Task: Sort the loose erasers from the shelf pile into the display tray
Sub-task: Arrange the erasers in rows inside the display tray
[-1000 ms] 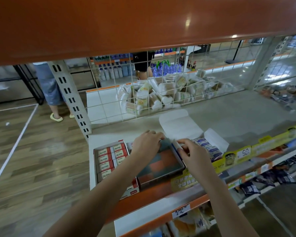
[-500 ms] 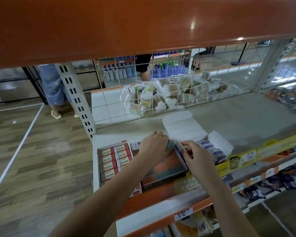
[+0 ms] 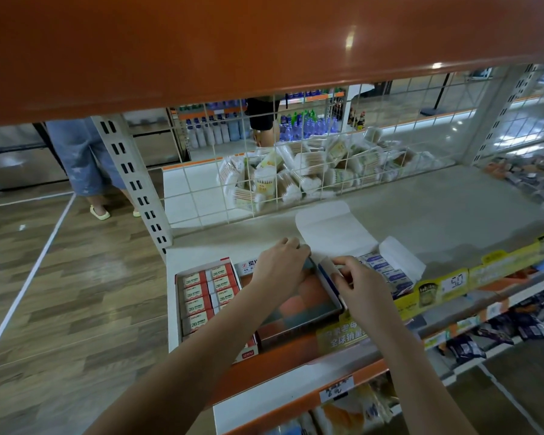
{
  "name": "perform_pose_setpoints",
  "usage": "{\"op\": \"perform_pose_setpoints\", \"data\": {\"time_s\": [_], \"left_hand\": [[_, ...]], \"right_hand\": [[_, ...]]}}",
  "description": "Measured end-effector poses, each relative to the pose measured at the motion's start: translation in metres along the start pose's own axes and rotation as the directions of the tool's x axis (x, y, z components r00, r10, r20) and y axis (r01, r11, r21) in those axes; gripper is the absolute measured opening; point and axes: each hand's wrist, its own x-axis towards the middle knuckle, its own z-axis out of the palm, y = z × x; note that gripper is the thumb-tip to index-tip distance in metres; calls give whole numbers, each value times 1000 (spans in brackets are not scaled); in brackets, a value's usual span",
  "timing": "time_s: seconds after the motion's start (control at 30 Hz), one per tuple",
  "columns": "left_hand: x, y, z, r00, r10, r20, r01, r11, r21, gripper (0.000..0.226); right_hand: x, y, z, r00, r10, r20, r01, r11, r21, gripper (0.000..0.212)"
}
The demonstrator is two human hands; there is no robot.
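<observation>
The left hand [image 3: 280, 266] reaches into the orange tray [image 3: 299, 309]. At its 3 o'clock, the right hand [image 3: 363, 285] pinches a white eraser [image 3: 328, 265].

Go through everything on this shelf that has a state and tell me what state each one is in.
Box of red 2B erasers: open, packed in rows.
Middle tray: open, mostly empty.
Box of blue erasers: lid flaps folded back, partly filled.
Left hand: fingers curled over the tray's far edge.
Right hand: pinching a white and blue eraser.
Wire basket: full of cotton swab packs.
</observation>
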Motion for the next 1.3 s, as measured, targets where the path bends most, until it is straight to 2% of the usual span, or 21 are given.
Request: {"op": "perform_pose_setpoints", "data": {"time_s": [0.13, 0.37, 0.6, 0.73, 0.83, 0.97, 1.3], "left_hand": [[1, 0, 2, 1000, -23, -18, 24, 1000, 5, 28], [-4, 0, 5, 999, 30, 28, -33, 991, 131, 28], [13, 2, -15, 998, 34, 47, -37, 997, 61, 34], [42, 21, -32, 997, 71, 42, -74, 994, 78, 36], [68, 55, -35, 990, 134, 38, -138, 981, 137, 38], [113, 122, -27, 973, 229, 38, -232, 970, 77, 39], [239, 315, 14, 954, 292, 63, -289, 956, -49, 45]], "right_hand": [[0, 2, 1, 1000, 4, -13, -4, 1000, 2, 30], [1, 0, -1, 1000, -23, -2, 23, 999, -33, 27], [15, -10, -18, 976, -97, 197, 122, 985, -122, 26], [42, 5, -54, 979, -49, 197, 101, 960, -262, 28], [62, 32, -90, 984, -28, 177, 96, 917, -386, 31], [78, 86, -144, 993, -2, 116, 62, 854, -516, 38], [100, 258, -281, 980, 189, 62, -116, 796, -594, 45]]}}
